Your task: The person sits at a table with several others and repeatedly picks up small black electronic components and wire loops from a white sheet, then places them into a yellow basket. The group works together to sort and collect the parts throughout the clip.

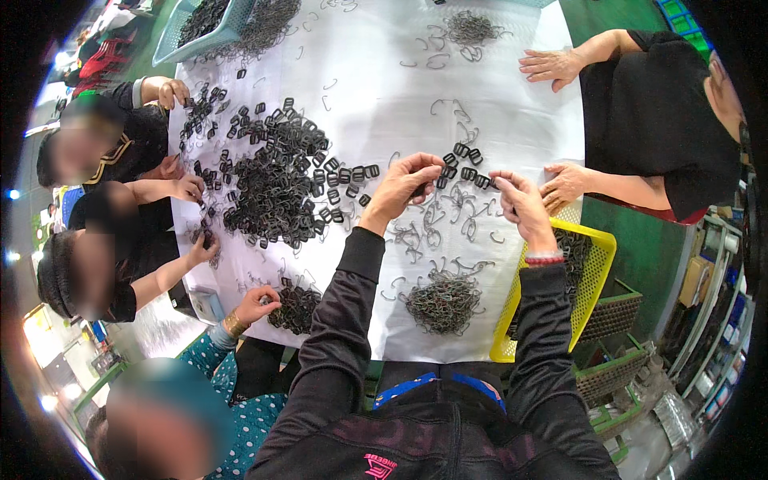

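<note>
closely flanking black buckles (468, 174) on white table (376, 80): left hand (406, 189), right hand (525, 203); each grip narrow, cannot tell if holding.

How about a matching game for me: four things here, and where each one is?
Column one:
1. Big buckle heap
2. Yellow basket
3. Blue basket
4. Red bracelet

Column two:
A. Partly hidden by the right sleeve
B. At the table's far left
C. Around the right wrist
D. Mid-table, left of the left hand

Pairs: 1-D, 2-A, 3-B, 4-C.
</note>
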Available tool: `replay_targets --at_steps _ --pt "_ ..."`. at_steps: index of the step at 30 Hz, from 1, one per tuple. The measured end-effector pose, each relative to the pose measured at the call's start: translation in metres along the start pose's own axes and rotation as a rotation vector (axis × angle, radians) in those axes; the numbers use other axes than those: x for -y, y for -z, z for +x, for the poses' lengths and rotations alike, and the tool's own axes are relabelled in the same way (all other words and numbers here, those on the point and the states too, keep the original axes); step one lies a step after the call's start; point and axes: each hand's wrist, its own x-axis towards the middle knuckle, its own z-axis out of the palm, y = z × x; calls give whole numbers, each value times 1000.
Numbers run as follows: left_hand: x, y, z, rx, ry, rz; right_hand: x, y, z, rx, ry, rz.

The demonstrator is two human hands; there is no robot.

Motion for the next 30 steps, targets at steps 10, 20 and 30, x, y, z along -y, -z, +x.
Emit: replay_targets --at_steps 10,20,30 --pt "61 -14 3 -240 -222 1275 -68 -31 26 -309 49 -1054" --pt "-5 -12 -19 98 -100 -545 -70 -40 34 -375 42 -885" --pt "37 -30 38 -256 -445 1360 -50 -42 -8 -337 114 -654"
